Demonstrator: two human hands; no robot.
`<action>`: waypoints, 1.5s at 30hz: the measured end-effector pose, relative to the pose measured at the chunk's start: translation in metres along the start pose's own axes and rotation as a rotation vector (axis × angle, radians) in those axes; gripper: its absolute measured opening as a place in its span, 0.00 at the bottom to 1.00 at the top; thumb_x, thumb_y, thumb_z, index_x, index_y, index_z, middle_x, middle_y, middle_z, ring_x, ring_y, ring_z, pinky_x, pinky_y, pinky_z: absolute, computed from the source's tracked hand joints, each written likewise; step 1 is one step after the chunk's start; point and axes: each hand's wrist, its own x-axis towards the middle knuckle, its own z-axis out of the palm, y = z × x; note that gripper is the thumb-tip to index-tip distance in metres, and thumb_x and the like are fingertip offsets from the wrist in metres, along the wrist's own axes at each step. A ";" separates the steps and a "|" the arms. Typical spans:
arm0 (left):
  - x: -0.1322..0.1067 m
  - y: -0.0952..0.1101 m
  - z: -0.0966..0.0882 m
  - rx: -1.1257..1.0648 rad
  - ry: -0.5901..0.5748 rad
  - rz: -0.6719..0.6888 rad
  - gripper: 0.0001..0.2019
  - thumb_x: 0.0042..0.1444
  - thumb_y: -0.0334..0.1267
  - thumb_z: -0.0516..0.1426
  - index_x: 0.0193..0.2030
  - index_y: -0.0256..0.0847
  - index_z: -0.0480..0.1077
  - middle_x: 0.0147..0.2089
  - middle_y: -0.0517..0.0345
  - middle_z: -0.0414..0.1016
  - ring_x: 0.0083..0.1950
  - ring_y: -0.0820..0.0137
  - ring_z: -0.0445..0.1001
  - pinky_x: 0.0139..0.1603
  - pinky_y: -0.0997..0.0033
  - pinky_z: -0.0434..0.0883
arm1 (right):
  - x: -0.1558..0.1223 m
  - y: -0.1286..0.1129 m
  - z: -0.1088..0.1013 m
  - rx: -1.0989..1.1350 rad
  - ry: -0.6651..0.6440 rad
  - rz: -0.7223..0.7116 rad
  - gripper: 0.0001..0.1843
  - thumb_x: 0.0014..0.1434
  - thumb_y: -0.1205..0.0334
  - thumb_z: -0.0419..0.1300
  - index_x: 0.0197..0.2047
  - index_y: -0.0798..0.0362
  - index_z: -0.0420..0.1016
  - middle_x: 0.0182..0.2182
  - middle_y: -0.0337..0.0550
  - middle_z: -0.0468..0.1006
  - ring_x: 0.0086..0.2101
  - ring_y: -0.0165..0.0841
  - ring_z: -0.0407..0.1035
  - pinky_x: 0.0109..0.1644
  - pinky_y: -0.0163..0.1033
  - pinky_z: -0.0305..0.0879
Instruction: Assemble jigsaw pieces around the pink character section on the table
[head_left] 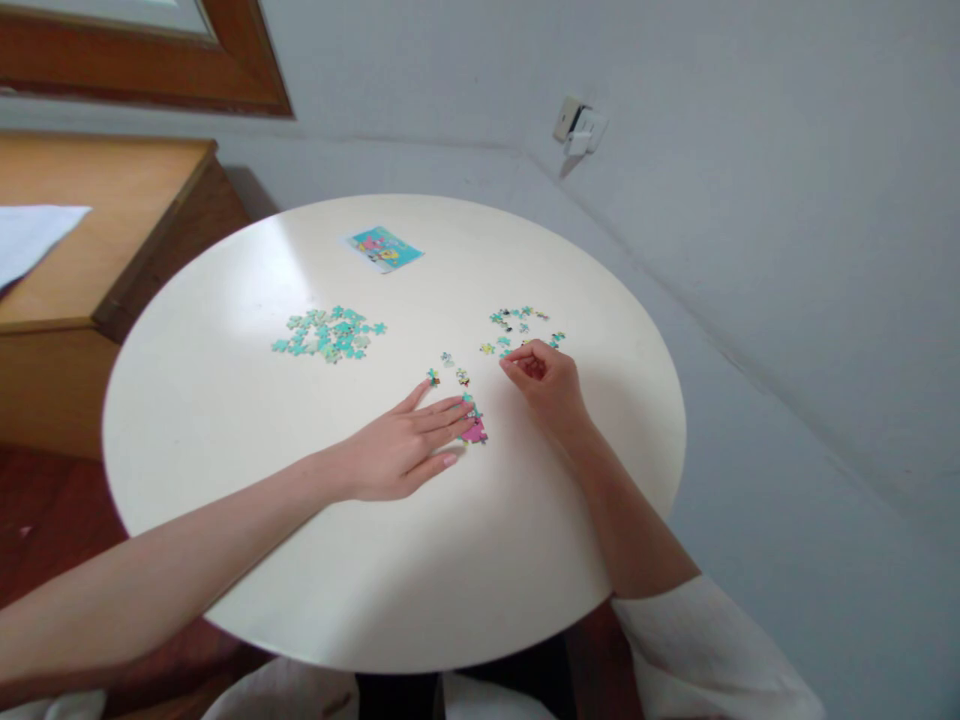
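My left hand (405, 443) lies flat with fingers stretched out, its fingertips on a small joined patch of pink and teal jigsaw pieces (474, 432). Loose jigsaw pieces (463, 377) sit just beyond those fingers, one of them by the tip of my little finger. To the right, my right hand (546, 375) is held with thumb and forefinger pinched together; whether a piece is between them is too small to make out. It hovers at the near side of a scattered group of jigsaw pieces (521, 313), partly covering them.
A larger pile of teal jigsaw pieces (330, 333) spreads over the left of the round white table (300, 580). A colourful picture card (385, 249) lies toward the far edge. A wooden cabinet (97, 220) with a white sheet (34, 240) stands at left; a wall socket with plug (581, 130) is behind.
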 end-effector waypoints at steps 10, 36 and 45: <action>0.001 0.001 -0.001 -0.036 0.050 0.010 0.24 0.65 0.41 0.43 0.65 0.32 0.53 0.66 0.38 0.55 0.68 0.59 0.52 0.68 0.46 0.44 | 0.000 -0.003 -0.002 -0.027 0.012 0.036 0.07 0.49 0.58 0.59 0.26 0.52 0.68 0.16 0.32 0.62 0.20 0.25 0.55 0.26 0.34 0.53; 0.002 -0.002 -0.012 -0.193 0.471 -0.294 0.07 0.58 0.33 0.49 0.33 0.39 0.66 0.35 0.53 0.71 0.38 0.71 0.71 0.41 0.72 0.69 | 0.002 -0.001 -0.010 -0.082 0.235 0.067 0.06 0.42 0.65 0.54 0.21 0.49 0.57 0.15 0.30 0.57 0.18 0.25 0.51 0.23 0.32 0.49; 0.001 -0.002 -0.013 -0.197 0.502 -0.279 0.07 0.58 0.32 0.49 0.32 0.39 0.66 0.34 0.54 0.71 0.38 0.72 0.70 0.41 0.73 0.69 | 0.001 -0.003 -0.011 -0.114 0.213 0.038 0.10 0.41 0.65 0.54 0.18 0.50 0.53 0.16 0.31 0.56 0.20 0.25 0.50 0.24 0.33 0.50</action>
